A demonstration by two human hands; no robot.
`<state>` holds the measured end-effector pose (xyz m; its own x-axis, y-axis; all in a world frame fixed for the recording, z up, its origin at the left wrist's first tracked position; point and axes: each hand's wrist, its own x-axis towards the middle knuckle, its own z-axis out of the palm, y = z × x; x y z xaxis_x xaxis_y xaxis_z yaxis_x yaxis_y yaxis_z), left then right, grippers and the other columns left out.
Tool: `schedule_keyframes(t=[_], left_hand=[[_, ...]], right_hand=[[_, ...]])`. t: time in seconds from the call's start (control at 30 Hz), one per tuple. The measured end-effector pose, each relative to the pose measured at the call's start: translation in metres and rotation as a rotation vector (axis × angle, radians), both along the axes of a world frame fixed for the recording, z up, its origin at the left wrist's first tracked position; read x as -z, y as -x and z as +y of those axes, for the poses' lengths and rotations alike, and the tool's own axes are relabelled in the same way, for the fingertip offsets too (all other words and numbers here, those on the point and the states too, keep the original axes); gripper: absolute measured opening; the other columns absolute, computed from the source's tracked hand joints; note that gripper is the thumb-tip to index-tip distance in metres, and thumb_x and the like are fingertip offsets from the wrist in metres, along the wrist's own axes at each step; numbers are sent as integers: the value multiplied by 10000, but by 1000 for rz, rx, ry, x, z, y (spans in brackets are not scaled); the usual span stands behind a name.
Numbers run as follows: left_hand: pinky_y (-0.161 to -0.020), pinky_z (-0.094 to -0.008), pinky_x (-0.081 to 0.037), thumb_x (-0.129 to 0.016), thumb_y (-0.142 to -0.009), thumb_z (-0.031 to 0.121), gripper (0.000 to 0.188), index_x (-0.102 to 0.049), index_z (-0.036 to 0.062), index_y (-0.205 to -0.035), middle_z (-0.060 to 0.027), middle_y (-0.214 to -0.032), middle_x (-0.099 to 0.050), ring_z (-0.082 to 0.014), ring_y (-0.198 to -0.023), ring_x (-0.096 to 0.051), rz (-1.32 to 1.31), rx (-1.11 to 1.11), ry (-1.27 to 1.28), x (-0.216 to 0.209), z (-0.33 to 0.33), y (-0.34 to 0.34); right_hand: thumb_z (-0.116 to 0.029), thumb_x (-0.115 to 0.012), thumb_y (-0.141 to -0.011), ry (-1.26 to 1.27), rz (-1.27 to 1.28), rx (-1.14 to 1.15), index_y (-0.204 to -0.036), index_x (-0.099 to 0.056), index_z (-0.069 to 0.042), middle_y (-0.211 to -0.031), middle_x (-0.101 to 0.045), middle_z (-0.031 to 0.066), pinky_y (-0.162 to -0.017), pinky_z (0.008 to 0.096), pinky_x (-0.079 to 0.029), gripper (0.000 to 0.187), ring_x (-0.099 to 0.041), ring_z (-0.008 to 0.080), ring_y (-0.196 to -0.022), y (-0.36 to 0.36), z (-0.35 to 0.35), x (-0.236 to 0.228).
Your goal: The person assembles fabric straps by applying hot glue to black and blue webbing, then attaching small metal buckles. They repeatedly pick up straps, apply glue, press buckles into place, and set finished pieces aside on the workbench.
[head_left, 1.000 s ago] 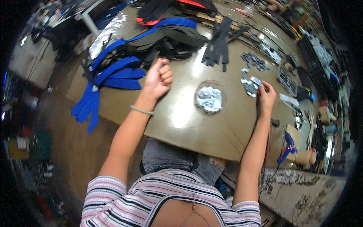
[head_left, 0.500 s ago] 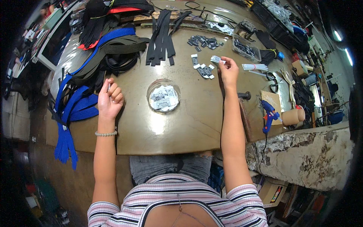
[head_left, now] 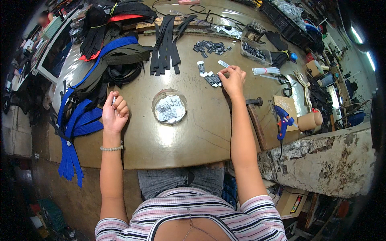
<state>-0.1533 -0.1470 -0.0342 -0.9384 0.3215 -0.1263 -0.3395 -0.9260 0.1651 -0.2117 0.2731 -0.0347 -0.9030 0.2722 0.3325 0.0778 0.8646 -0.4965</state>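
My left hand (head_left: 115, 113) is raised over the left part of the table, its fingers curled in. A small pale bit shows between thumb and forefinger, too small to name. My right hand (head_left: 234, 82) reaches forward, thumb and forefinger pinched at the right edge of a cluster of small black-and-white labels (head_left: 210, 79). Just beyond its knuckles lies a single label (head_left: 223, 63), and another label (head_left: 201, 67) lies to the left. Between my hands stands a round clear dish (head_left: 154, 111) filled with white printed labels (head_left: 172, 110).
Blue straps (head_left: 82, 114) and olive webbing (head_left: 126, 55) pile up at the left. Black strips (head_left: 165, 48) lie at the back, beside small black pieces (head_left: 213, 47). On the right are a hammer (head_left: 256, 124), a blue glue gun (head_left: 284, 120), a tape roll (head_left: 310, 119) and a clear box (head_left: 256, 54).
My right hand has moved from the single label toward me and left, to the label cluster. My left hand stays curled in about the same place. The view has shifted slightly.
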Motion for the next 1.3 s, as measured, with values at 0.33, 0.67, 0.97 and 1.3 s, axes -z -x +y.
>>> schedule_keyframes(t=[0.33,0.67,0.97,1.3], left_hand=[[-437,-249,-215,-378,-1087,303,318,-557,81,-947,34,-602,-244,-88,-494,-212,8,-5,43,-1,1,0],[-435,-248,-219,-378,-1086,302,320,-555,83,-935,34,-603,-249,-87,-495,-215,-6,-2,53,0,2,1],[-433,-250,-220,-385,-1084,305,321,-558,83,-931,36,-596,-256,-88,-491,-219,-7,10,62,3,1,2],[-432,-253,-219,-385,-1084,309,329,-561,83,-922,36,-592,-260,-88,-491,-221,-14,22,34,2,1,2]], right_hand=[[-137,-625,-955,372,550,72,-991,-631,3,-938,-669,129,-719,338,-519,145,-653,215,-766,16,12,2],[-305,-759,-801,25,286,-16,-1035,-738,-95,-1121,-645,147,-967,434,-441,315,-532,362,-1083,9,8,6],[-201,-742,-827,-39,218,-170,-894,-734,-78,-1045,-664,105,-917,439,-446,141,-539,336,-1040,6,-4,1],[-229,-755,-806,-8,228,-225,-954,-744,-77,-984,-651,116,-900,419,-467,212,-563,318,-1016,-3,-11,-10]])
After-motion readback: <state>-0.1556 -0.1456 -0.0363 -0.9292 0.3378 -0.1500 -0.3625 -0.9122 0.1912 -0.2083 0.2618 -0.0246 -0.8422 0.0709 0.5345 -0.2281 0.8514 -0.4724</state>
